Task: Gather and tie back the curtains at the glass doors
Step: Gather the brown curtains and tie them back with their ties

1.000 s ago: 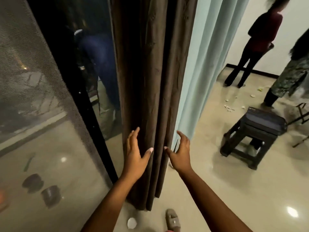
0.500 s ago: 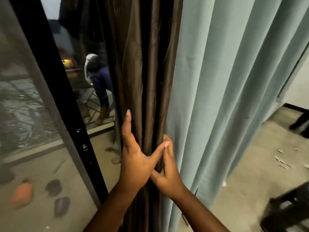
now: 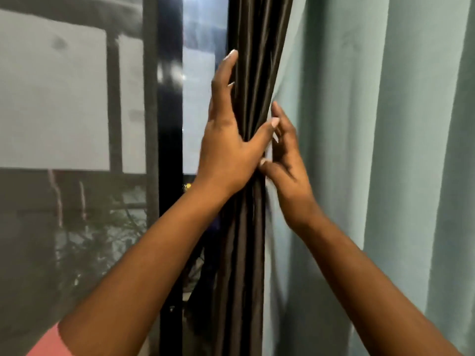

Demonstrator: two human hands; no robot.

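Observation:
A dark brown satin curtain hangs bunched into a narrow column of folds in front of the glass door. My left hand wraps the bunch from the left, with its thumb across the front and its fingers pointing up along the folds. My right hand presses against the bunch from the right, at the seam with the pale blue-green curtain; its fingers are partly tucked behind the brown fabric. Both hands meet at mid-height.
A black door frame runs vertically left of the brown curtain. Further left is a mesh screen, with dim outdoor shapes behind it. The pale curtain fills the whole right side.
My view has tilted up from the floor to the upper door. Both hands have slid up the brown curtain and closed around it, squeezing the folds into a tighter bunch.

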